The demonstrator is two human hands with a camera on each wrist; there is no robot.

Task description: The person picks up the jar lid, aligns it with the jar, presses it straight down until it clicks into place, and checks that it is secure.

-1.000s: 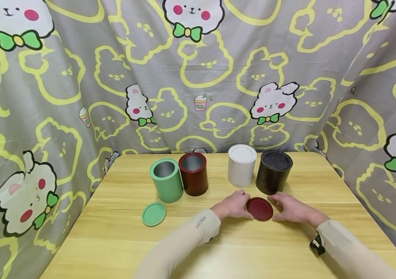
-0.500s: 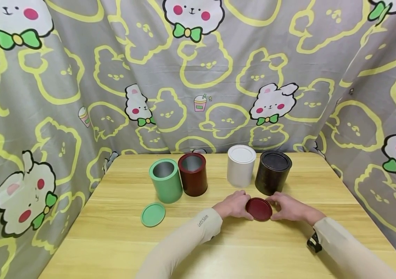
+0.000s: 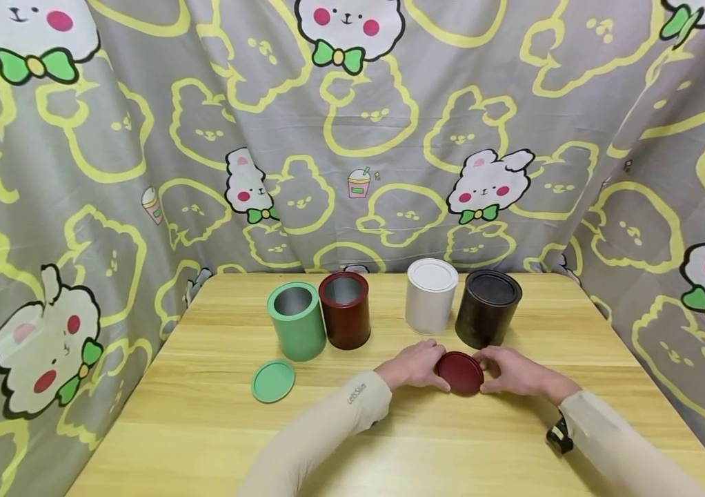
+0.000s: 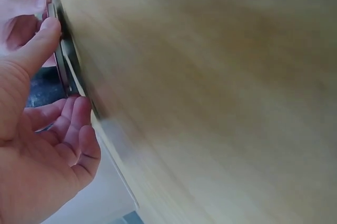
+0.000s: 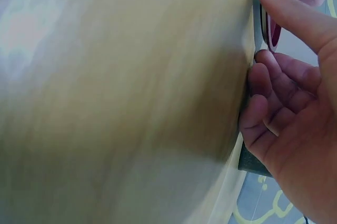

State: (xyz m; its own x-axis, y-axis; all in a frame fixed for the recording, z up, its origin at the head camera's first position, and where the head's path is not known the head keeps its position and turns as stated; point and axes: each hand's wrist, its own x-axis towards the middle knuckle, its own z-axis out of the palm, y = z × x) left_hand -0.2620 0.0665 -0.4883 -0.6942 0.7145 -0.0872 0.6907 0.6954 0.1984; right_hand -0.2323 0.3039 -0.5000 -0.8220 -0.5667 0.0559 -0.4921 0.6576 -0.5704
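A round dark red lid (image 3: 461, 373) is at the front of the table between my two hands. My left hand (image 3: 416, 366) grips its left edge, thumb toward me and fingers on the far side. From the right, my right hand (image 3: 517, 371) pinches the opposite edge in the same way. In the left wrist view the lid (image 4: 59, 61) shows edge-on, a little off the tabletop, with the thumb at its near edge. The right wrist view has the lid's red face (image 5: 274, 19) beside the thumb.
On the left stand an open green can (image 3: 299, 328) and an open dark red can (image 3: 347, 321). A white can (image 3: 430, 304) and a black can (image 3: 488, 314), both lidded, stand behind my hands. A green lid (image 3: 273, 381) lies on the wooden table (image 3: 452, 449), with a patterned curtain (image 3: 303, 235) behind.
My right hand has moved slightly left, closing the small gap to the red lid and taking hold of its edge. The left hand stays nearly in place.
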